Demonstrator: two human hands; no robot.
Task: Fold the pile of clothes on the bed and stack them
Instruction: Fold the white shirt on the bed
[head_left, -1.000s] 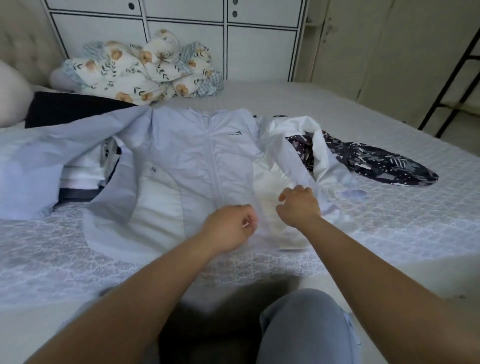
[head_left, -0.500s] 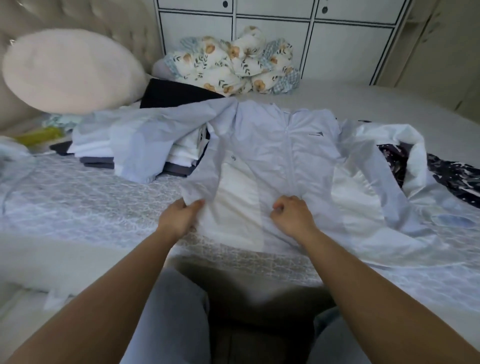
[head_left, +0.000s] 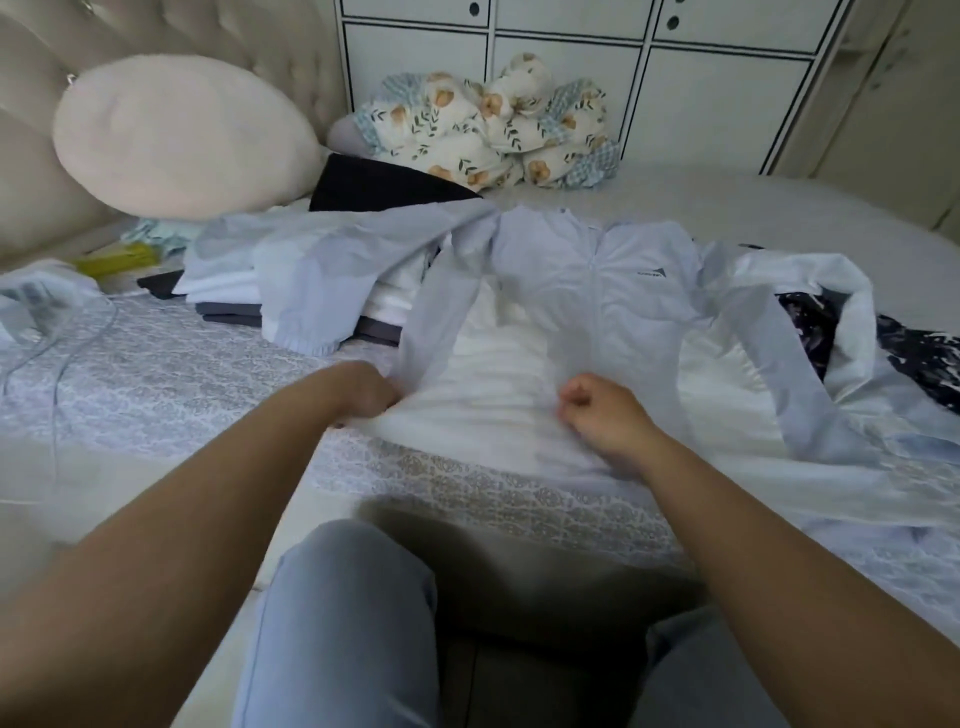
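A pale blue zip jacket (head_left: 613, 291) with white side panels lies front-up on the bed (head_left: 171, 364), collar toward the wardrobe. My left hand (head_left: 363, 387) grips its bottom hem at the left side. My right hand (head_left: 602, 410) is curled into a fist and holds the hem near the zip. The jacket's left sleeve (head_left: 311, 265) drapes over a stack of folded clothes (head_left: 228, 304). A dark patterned garment (head_left: 904, 343) and a white garment (head_left: 826, 280) lie at the right, partly under the jacket's other sleeve.
A round cream cushion (head_left: 176, 140) leans on the tufted headboard. A floral bundle (head_left: 498, 130) and a black cloth (head_left: 374, 182) sit at the far side before a white wardrobe (head_left: 571, 47). A yellow item (head_left: 119, 257) lies at the left. My knees (head_left: 343, 613) are below.
My left hand has slid left along the hem, away from my right hand, spreading the lower edge flat. The view has swung left, bringing in the cushion and folded stack.
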